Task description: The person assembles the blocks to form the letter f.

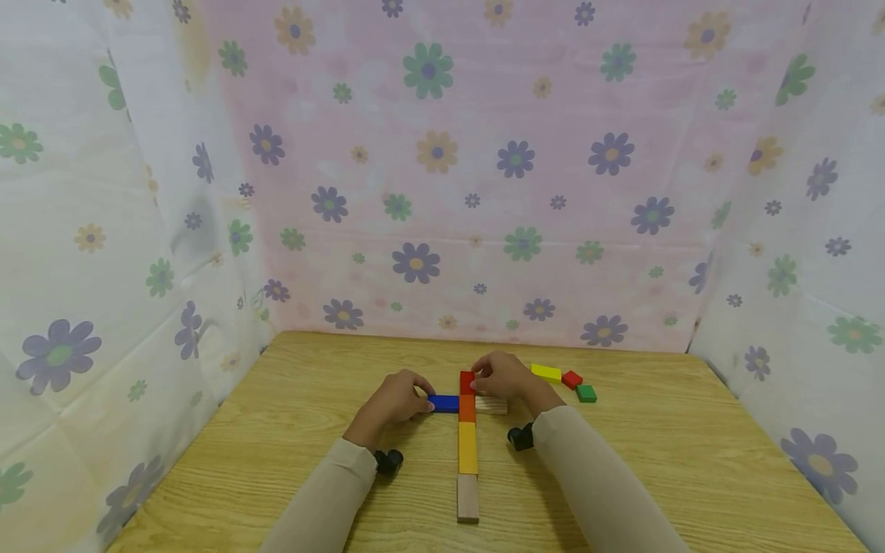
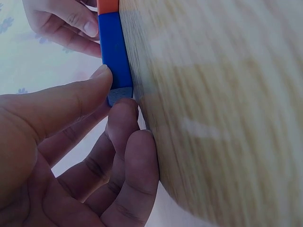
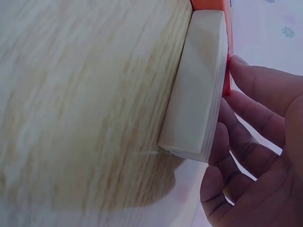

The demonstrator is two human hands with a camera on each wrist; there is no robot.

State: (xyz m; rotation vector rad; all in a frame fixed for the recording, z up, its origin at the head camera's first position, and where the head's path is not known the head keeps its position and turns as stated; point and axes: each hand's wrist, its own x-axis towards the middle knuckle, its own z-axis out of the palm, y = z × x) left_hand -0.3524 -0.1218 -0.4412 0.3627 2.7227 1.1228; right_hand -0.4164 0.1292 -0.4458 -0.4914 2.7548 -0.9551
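My left hand [image 1: 399,398] pinches the outer end of a blue block [image 1: 445,403] between thumb and fingers. The blue block's inner end meets an orange block [image 1: 467,408], as the left wrist view also shows. At the far side of the orange one lies a red block [image 1: 466,382], held by the thumb and forefinger of my right hand [image 1: 506,375]. A pale, ridged wooden block [image 3: 194,85] extends right from the orange block, partly under my right hand. Toward me, a yellow-orange block [image 1: 468,448] and a plain wooden block [image 1: 467,499] continue the line, forming a cross.
Beyond my right hand lie a yellow block [image 1: 546,374], a small red block [image 1: 571,379] and a green block [image 1: 586,394]. The wood-grain table [image 1: 311,361] is enclosed by flowered cloth [image 1: 470,177] at the back and sides.
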